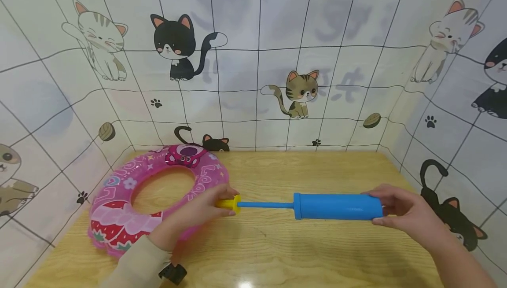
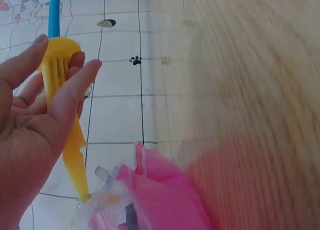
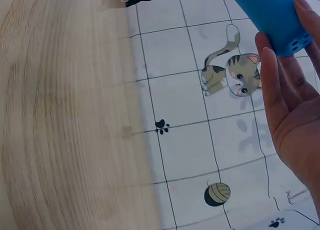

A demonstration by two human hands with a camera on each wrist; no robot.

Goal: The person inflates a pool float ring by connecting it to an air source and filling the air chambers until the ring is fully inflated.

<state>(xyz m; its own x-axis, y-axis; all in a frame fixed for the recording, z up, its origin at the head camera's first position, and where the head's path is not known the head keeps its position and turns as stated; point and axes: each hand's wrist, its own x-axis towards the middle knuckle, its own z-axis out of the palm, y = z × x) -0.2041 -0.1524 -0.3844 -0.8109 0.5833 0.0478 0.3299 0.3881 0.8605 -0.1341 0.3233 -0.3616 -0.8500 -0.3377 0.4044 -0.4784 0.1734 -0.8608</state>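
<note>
A hand pump with a blue barrel (image 1: 338, 206), a thin blue rod and a yellow handle (image 2: 58, 72) stretches level between both hands, its rod drawn out. My left hand (image 1: 207, 204) holds the yellow handle between thumb and fingers. At the barrel's right end, my right hand (image 1: 408, 213) grips with thumb and fingertips; small holes show in that end in the right wrist view. A pink inflated swim ring (image 1: 214, 169) lies below and behind the left hand. In the left wrist view, the handle's tapered yellow tip reaches clear plastic by the ring; whether it is inserted, I cannot tell.
Beneath everything is a wood-grain table (image 1: 301, 252). White sheets printed with cats and grid lines form a back wall (image 1: 237, 103) and side walls around it. A small black device (image 1: 173, 274) sits at the left wrist, beside a light sleeve (image 1: 136, 264).
</note>
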